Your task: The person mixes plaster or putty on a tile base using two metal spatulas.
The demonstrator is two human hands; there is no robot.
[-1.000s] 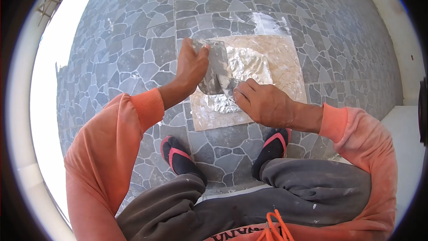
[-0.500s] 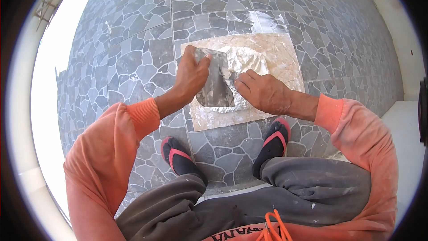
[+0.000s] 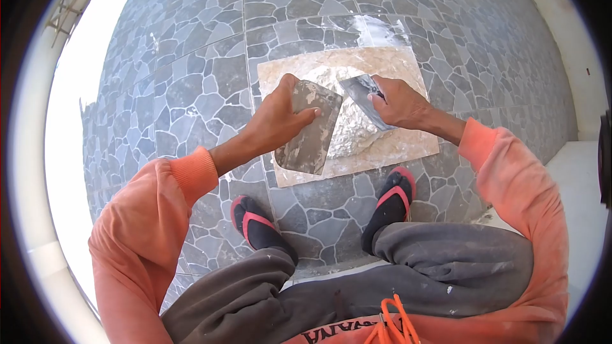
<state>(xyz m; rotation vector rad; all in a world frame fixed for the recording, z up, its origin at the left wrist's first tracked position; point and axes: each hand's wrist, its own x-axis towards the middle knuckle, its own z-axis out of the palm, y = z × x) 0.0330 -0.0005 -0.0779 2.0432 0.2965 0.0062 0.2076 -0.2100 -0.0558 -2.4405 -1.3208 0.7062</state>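
Observation:
My left hand (image 3: 280, 118) grips the edge of a grey flat trowel plate (image 3: 312, 134), thumb on top. Its face is smeared with dried, whitish residue. In my right hand (image 3: 400, 103) is a smaller metal putty knife (image 3: 362, 97), its shiny blade angled towards the plate; my fingers hide its handle. The two tools are close together, their near corners almost meeting. Below them a mound of white putty (image 3: 350, 135) is heaped on a beige square tile (image 3: 395, 64). The plate covers the left part of the mound.
Grey stone-patterned floor tiles (image 3: 197, 89) surround the beige tile. A white smear (image 3: 382, 30) marks the floor beyond it. My feet in pink-strapped sandals (image 3: 258, 218) are just in front. A pale wall (image 3: 561, 44) rises at the right.
My right hand has lifted up and right, away from the plate, and the putty knife blade now shows. The plate has tilted and shifted slightly right and nearer to me, uncovering more putty.

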